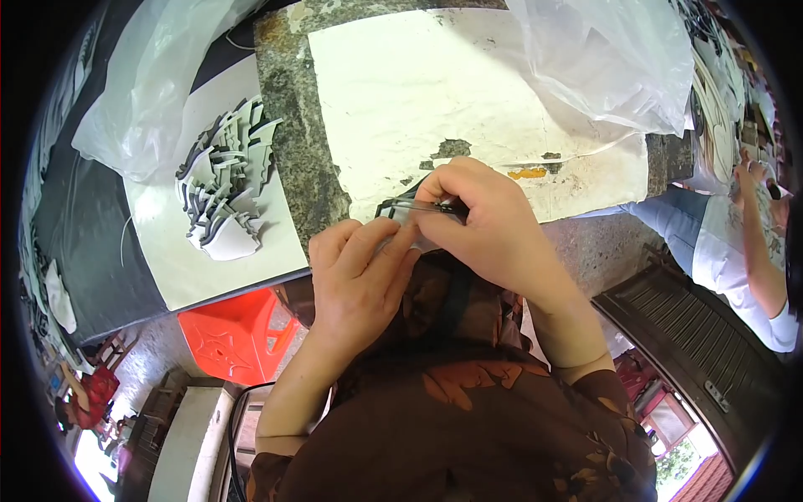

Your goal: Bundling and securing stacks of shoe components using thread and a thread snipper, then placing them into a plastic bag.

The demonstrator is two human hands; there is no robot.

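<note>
Close to the table's front edge, my two hands meet in front of my body. My right hand is closed around a slim metal tool with a dark end, which looks like small thread snips. Its tip points left, over the fingers of my left hand. That hand is closed in a pinch on a small dark-edged piece, mostly hidden by the fingers. To the left, a pile of cut grey, white and black pieces lies overlapping on a white sheet.
A worn white sheet covers the table ahead. Clear plastic bags lie at the far left and far right. Below the table's edge stands a red plastic stool. Another person is at the right.
</note>
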